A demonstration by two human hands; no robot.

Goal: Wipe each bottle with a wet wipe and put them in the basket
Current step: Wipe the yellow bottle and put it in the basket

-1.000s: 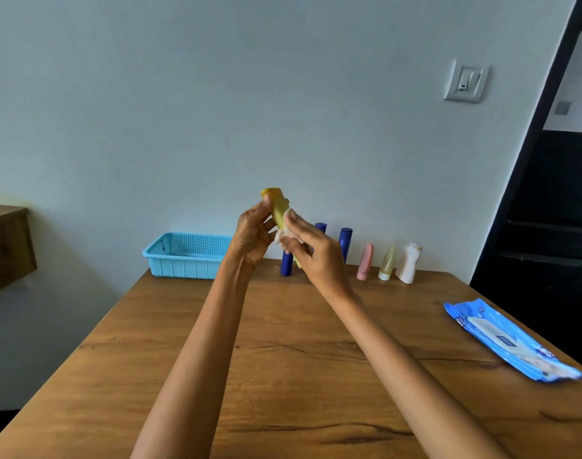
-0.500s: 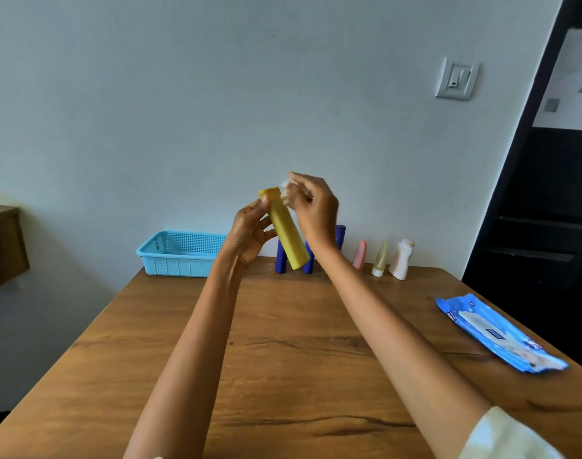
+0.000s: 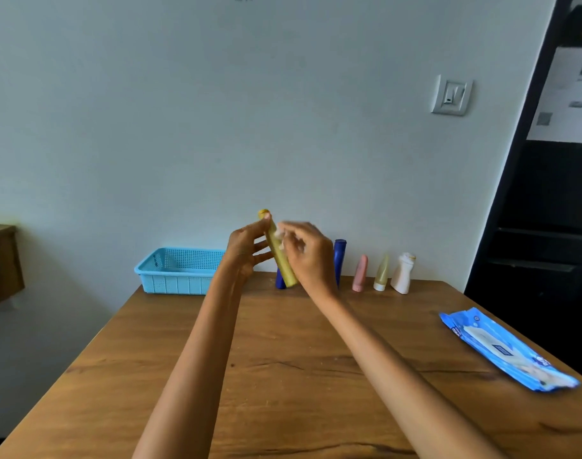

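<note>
Near edge: bare forearms reach out over the wooden table (image 3: pixel 283 376); a blue wet-wipe pack (image 3: pixel 505 351) lies flat to the right.
Mid-air, over the table: the yellow bottle (image 3: pixel 280 256) is held tilted, cap up.
Left hand (image 3: pixel 244 251): fingers curled round the bottle's upper part, thumb near the cap.
Right hand (image 3: pixel 307 256): pinching a white wet wipe (image 3: pixel 280 234) against the bottle's side; blurred.
Handling: looks light, stiff and slim; probably slick once damp, so hold it near the ends.
Far edge, right: blue bottle (image 3: pixel 340 260), pink bottle (image 3: pixel 360 273), pale yellow bottle (image 3: pixel 381 273) and white bottle (image 3: pixel 403 273) stand in a row.
Far edge, left: light blue basket (image 3: pixel 170 279).
</note>
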